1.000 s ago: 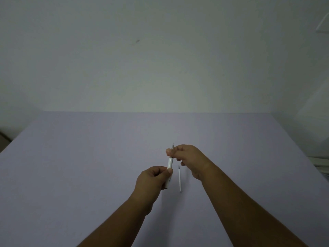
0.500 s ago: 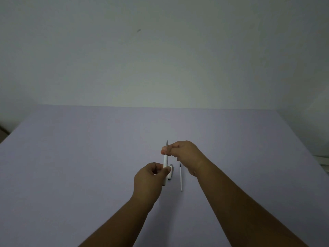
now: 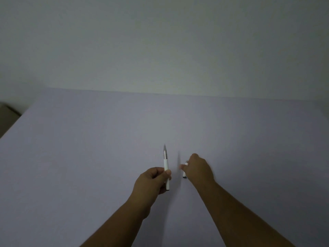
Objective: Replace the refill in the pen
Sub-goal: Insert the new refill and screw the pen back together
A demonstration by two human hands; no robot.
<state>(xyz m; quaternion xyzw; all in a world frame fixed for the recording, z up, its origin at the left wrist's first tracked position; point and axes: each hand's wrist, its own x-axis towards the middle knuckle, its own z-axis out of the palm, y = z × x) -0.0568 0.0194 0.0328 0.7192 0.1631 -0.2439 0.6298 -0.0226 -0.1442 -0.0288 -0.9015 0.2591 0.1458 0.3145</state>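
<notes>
My left hand (image 3: 153, 179) grips the lower half of a white pen (image 3: 166, 164), which stands nearly upright with its silver tip pointing away from me. My right hand (image 3: 198, 169) is blurred, just right of the pen. Its thumb and fingers close around a short white pen cap (image 3: 184, 172), low over the table. Between the two hands a thin loose refill (image 3: 178, 160) shows only as a faint blurred line on the table.
Everything sits on a lavender table (image 3: 89, 157) that runs back to a plain pale wall (image 3: 160, 50). A brownish object (image 3: 7, 113) shows past the table's far left edge.
My right hand has let go of the pen's tip end, dropped to the right and closed on the cap. The left hand keeps the pen, now held alone. The view tilted down.
</notes>
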